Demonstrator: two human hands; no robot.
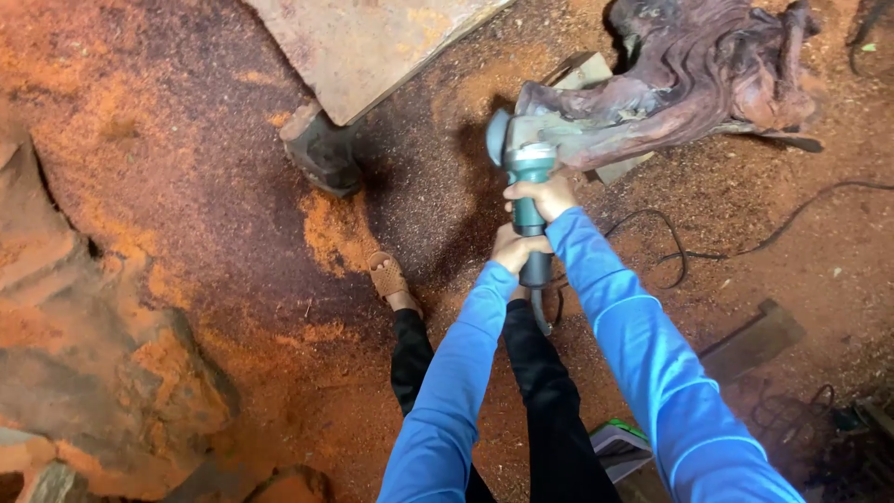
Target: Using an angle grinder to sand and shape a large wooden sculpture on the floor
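**Both hands on the grinder**

Blue sleeves lead to both hands: left hand wrapped round the green angle grinder at its rear, right hand clamped further up. Disc end meets gnarled wood root at 1 o'clock, sawdusty floor below.

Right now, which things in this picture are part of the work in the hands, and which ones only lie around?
In use:
- green angle grinder, gripped by the right hand in front and the left hand behind
- gnarled wood root, against the grinder's head
- black cable on the ground

Lying about:
- stone slab
- flat board
- rocks
- orange sawdust
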